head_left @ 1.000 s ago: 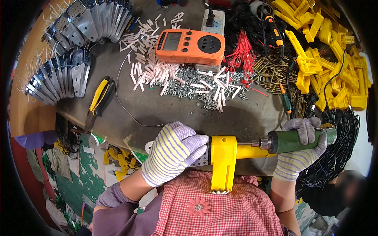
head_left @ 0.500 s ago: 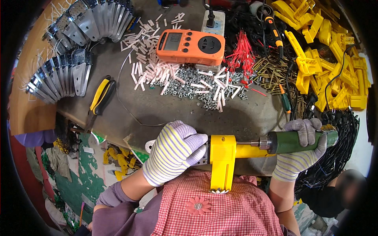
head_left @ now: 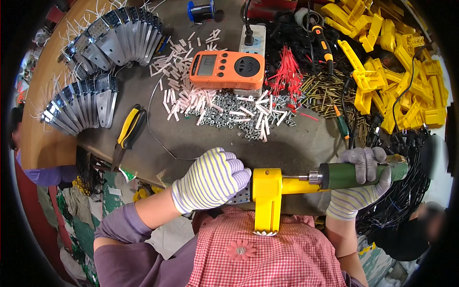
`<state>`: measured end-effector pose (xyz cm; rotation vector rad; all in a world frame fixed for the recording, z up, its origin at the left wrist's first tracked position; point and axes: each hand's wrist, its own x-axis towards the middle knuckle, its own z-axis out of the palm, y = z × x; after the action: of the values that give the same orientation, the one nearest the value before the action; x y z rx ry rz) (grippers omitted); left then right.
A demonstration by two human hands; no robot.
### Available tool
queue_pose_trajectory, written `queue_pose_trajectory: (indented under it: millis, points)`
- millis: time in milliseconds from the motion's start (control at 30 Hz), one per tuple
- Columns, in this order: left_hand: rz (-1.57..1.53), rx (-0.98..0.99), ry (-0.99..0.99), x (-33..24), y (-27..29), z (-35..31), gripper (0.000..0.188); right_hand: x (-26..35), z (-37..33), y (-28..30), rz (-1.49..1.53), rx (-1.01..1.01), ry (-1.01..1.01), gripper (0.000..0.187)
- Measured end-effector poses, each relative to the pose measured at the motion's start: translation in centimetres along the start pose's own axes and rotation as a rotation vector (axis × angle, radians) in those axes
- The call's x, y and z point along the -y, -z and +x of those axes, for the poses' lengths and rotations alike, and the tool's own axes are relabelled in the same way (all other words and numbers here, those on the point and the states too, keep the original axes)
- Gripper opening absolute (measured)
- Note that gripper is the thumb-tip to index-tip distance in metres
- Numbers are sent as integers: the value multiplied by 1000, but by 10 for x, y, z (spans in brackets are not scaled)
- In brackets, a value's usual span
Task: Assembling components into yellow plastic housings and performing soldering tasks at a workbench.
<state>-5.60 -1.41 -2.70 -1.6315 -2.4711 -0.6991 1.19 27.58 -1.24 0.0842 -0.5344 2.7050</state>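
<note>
My left hand (head_left: 209,181), in a striped knit glove, is closed at the left end of a yellow plastic housing (head_left: 267,201). A perforated metal plate (head_left: 240,196) shows under its fingers, joined to the housing. My right hand (head_left: 364,181), gloved too, wraps round a green electric screwdriver (head_left: 342,176) lying nearly level. The screwdriver's shaft (head_left: 295,176) points left and meets the housing's right side. A yellow arm of the housing runs to the right below that shaft. The fingertips of my left hand are partly hidden.
An orange power meter (head_left: 227,70) sits among white sleeves, nuts (head_left: 224,109) and red-wired parts (head_left: 287,71). Yellow-handled pliers (head_left: 129,129) lie at left, near fanned metal plates (head_left: 79,105). At right are long screws (head_left: 325,93), yellow housings (head_left: 406,86) and black cables (head_left: 397,196).
The whole view has shifted slightly, so the table's things sit a little differently in it. Both hands keep their grips, and the screwdriver still meets the housing.
</note>
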Motion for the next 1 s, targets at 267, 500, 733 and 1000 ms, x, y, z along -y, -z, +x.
queue_pose_trajectory:
  millis: [267, 500, 733, 1000]
  points:
    - [-80, -92, 5, 1, -1, 0, 17, -6, 7, -4, -23, -65, -4, 25]
    - [-192, -192, 89, -2, -6, -5, 23, 66, 19, -25, -327, -305, -38, 51]
    - [-176, -146, 137, -4, -1, -9, 27, 146, 46, 24, -2802, -416, 166, 77]
    - [73, 102, 353, -29, 14, -40, 92, 36, 97, 0, -2680, 155, 364, 21]
